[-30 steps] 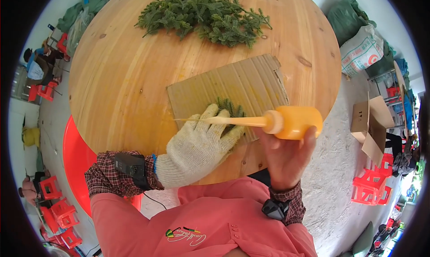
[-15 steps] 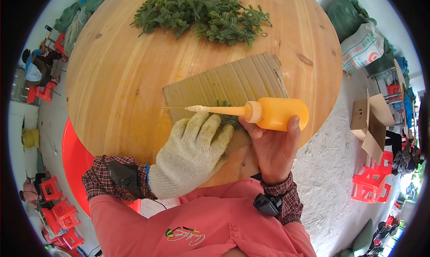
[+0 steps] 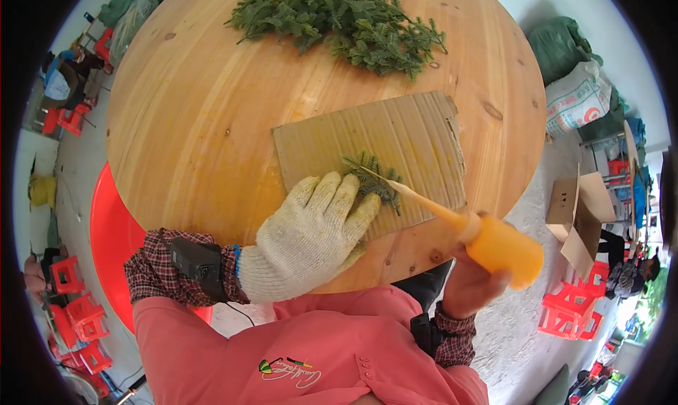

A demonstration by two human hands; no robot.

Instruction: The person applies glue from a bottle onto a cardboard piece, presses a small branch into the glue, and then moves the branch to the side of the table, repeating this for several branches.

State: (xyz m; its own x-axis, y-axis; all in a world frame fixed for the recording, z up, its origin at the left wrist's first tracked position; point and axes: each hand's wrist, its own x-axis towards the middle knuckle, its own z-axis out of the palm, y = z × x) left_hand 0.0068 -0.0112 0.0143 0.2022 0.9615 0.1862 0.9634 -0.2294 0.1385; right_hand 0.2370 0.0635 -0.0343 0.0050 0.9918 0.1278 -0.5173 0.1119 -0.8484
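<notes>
The bottle [image 3: 505,251] is tilted, its long axis running from the lower right up to the left; its thin tip reaches over the sprig [image 3: 369,173], and contact between the two cannot be told. The right hand [image 3: 480,281] clasps the bottle's body between thumb and fingers, just outside the table's near right edge in this view. The sprig lies on the card [image 3: 367,129], its axis sloping from upper left to lower right. The gloved left hand [image 3: 307,232] rests beside it, fingers nearly together; whether they pinch it cannot be told. Bare wood of the table [image 3: 191,101] stretches left of the card and between card and pile [image 3: 335,24].
</notes>
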